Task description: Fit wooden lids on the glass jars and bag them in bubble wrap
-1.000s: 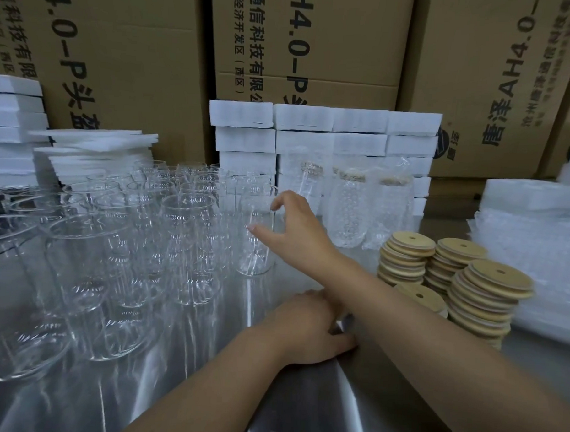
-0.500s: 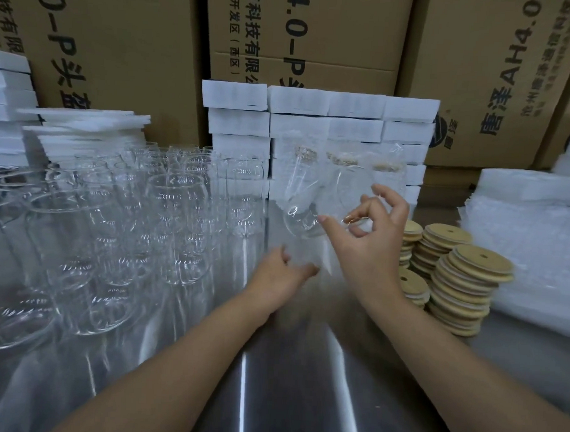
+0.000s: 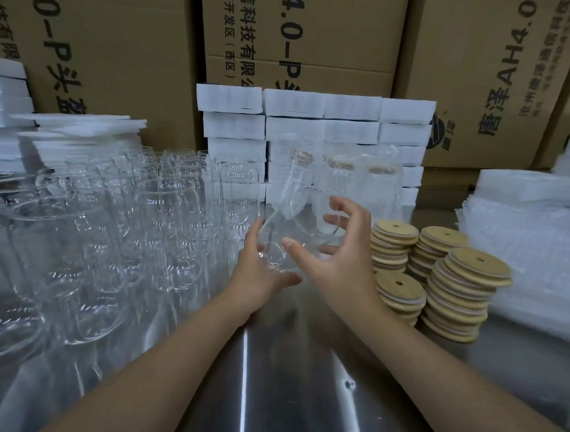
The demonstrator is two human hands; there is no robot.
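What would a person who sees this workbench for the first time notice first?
First, the two bare hands at the centre: the left hand and the right hand hold one clear glass jar, tilted, above the shiny metal table. To the left stands a dense crowd of empty clear glass jars. To the right rise stacks of round wooden lids with a small hole.
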